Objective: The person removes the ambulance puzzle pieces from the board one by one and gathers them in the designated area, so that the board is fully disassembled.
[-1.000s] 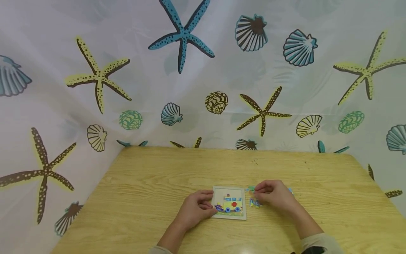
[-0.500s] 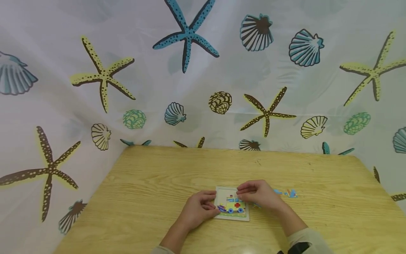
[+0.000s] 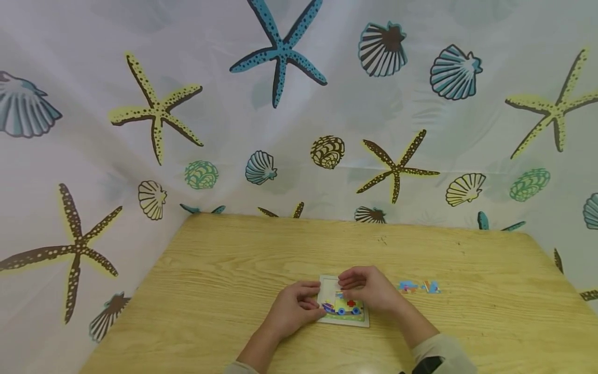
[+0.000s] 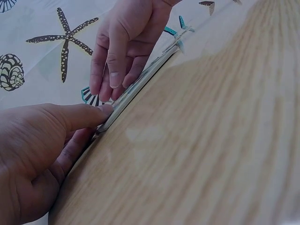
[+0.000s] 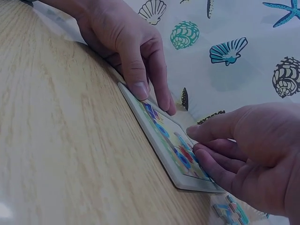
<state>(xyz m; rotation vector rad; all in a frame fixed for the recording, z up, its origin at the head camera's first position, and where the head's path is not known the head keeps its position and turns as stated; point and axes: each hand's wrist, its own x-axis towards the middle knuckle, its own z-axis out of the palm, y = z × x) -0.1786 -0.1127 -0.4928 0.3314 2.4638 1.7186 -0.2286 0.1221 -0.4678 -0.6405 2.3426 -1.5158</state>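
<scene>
A square puzzle board [image 3: 343, 323] with a pale frame lies on the table, its picture showing a yellow ambulance with a red cross. My left hand [image 3: 291, 310] grips its left side, the thumb on the frame's corner in the right wrist view and the fingers along the edge. Over the board's upper right part is my right hand [image 3: 369, 288], thumb and bent fingers close together at the picture [image 5: 180, 152]. I cannot tell whether a piece is between those fingertips. The right hand covers part of the ambulance and the board's upper right corner.
Two loose blue and orange puzzle pieces [image 3: 431, 286] lie right of the board on the wood-grain table [image 3: 224, 270]. Close to the board's corner are more colourful pieces [image 5: 232, 211]. A curtain [image 3: 299, 124] printed with starfish and shells hangs behind and at the sides.
My right hand has moved left from the loose pieces beside the board to over the picture, uncovering the pieces farther right. The left hand keeps its hold on the board's left side.
</scene>
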